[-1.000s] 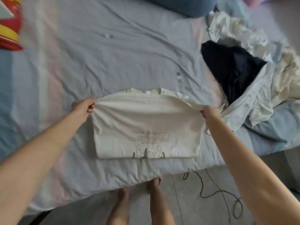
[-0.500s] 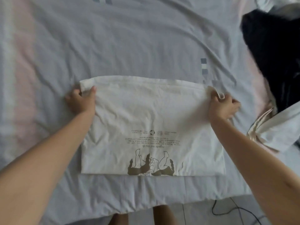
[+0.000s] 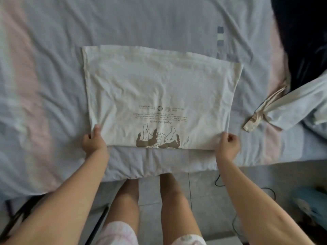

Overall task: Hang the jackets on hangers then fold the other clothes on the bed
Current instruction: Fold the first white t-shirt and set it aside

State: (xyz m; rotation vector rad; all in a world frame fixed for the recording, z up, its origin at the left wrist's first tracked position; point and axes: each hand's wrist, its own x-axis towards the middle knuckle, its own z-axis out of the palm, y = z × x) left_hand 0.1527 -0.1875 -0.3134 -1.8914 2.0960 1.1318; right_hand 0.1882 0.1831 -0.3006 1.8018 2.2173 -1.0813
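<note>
The white T-shirt (image 3: 159, 89) lies flat as a folded rectangle on the bed (image 3: 141, 23), close to the near edge and roughly in the middle of the view. Its brown print (image 3: 157, 138) faces up and sits along the near fold.

The left hand (image 3: 94, 142) pinches the near-left corner, thumb on top of the cloth and the other fingers curled beneath or beside it. The right hand (image 3: 228, 144) pinches the near-right corner the same way, fingers drawn together. Whether either grip takes in every layer of the fold is probably not something this view can settle, since the undersides are hidden.

The shirt looks like thin, limp cotton: light, soft, not slippery and in no way fragile. Held only at two corners it would likely sag in the middle, and its layers could slide apart. The sound places to hold are these two near corners, pinched through all the layers. The near edge should then travel level toward the far edge so the fold lands square. Smoothing with flat palms afterwards would press out the shallow creases across its middle.

To the right, well apart from the shirt, a pale sleeve (image 3: 292, 106) reaches in from a heap. A dark garment (image 3: 300, 41) lies beyond it at the far right. These appear to be clothes not yet folded. Below the bed edge, a thin cable (image 3: 218, 181) trails over the tiled floor (image 3: 203, 200).
</note>
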